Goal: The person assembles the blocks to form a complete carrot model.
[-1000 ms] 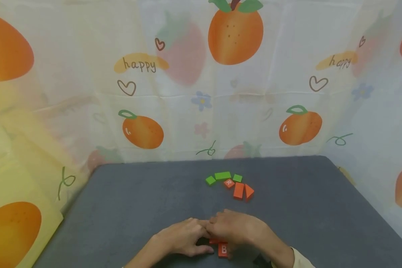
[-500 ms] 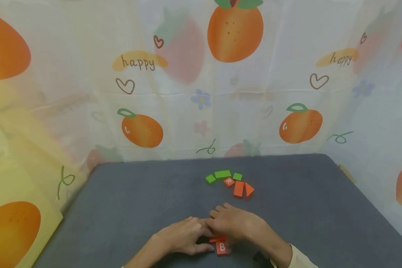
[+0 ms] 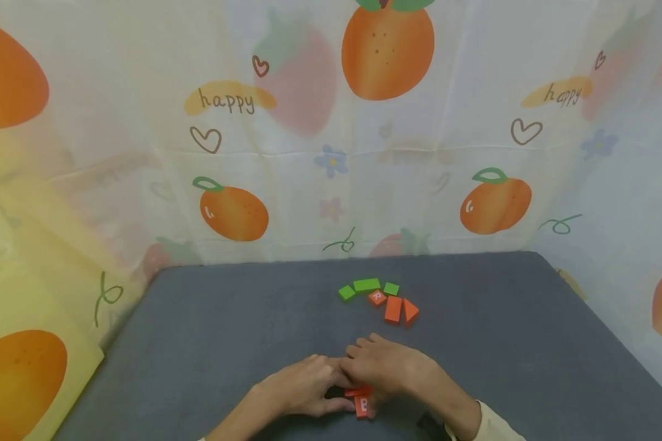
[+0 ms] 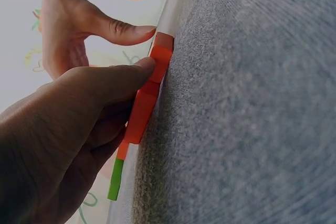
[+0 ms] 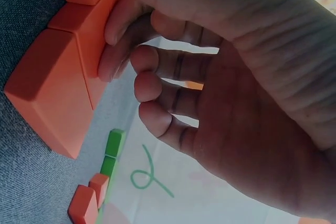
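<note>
B block (image 3: 361, 410) lying flat, letter up
Orange-red with a white letter, it touches a longer orange-red block (image 5: 88, 45); an angular orange-red block (image 5: 50, 82) sits against that one.

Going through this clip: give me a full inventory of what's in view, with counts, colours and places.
Small green blocks: 2, green, flanking the long one
Long green block: 1, green, far group
R block: 1, orange-red, far group
Rectangular block: 1, orange-red, far group
Triangular block: 1, orange-red, far group's right end
B block: 1, orange-red, between the hands
Other near blocks: at least one, orange-red, beside B; hands hide the exact count
Table: 1, grey, below
Fruit-print cloth: pale, around the table
Sleeve: pale yellow, right forearm
Hands: 2, left and right, at the near blocks
</note>
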Demonstrator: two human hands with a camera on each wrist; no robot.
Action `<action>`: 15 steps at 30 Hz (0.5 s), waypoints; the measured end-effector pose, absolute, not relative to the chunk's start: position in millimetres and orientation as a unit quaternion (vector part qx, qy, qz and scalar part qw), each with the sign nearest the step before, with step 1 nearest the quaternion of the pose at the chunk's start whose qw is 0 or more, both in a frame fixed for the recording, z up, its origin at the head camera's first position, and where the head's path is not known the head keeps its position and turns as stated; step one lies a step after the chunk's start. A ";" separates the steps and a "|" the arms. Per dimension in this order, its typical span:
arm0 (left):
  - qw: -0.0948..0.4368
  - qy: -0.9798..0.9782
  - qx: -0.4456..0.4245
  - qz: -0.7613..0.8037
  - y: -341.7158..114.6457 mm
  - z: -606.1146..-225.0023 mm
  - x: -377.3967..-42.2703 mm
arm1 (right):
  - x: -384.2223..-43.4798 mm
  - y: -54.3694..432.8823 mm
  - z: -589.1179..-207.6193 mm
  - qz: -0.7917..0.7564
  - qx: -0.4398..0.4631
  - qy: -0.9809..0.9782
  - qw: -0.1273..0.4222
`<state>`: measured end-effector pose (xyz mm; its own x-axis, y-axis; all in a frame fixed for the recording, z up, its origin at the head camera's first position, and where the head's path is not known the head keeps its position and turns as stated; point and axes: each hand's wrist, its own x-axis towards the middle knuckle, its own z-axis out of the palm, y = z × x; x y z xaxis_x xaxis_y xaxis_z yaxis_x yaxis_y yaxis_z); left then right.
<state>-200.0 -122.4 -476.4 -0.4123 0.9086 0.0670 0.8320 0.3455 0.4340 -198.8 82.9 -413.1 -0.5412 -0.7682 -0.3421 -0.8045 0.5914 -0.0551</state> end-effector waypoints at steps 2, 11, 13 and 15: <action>0.091 0.815 0.534 0.205 -122.4 -476.0 -200.0 | -199.0 82.7 -413.1 0.054 -0.449 0.876 0.167; 0.099 0.819 0.525 0.210 -122.4 -475.3 -199.1 | -198.7 81.7 -413.5 0.053 -0.440 0.879 0.176; 0.104 0.820 0.520 0.217 -122.3 -475.1 -198.6 | -197.8 82.1 -413.4 0.058 -0.440 0.879 0.172; 0.106 0.821 0.514 0.223 -121.8 -474.8 -198.1 | -197.0 82.4 -413.2 0.063 -0.439 0.880 0.169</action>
<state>-198.1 -121.8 -474.8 -0.4487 0.8920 0.0548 0.7970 0.3717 0.4761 -197.0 82.4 -413.2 -0.5572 -0.7514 -0.3535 -0.7940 0.6067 -0.0379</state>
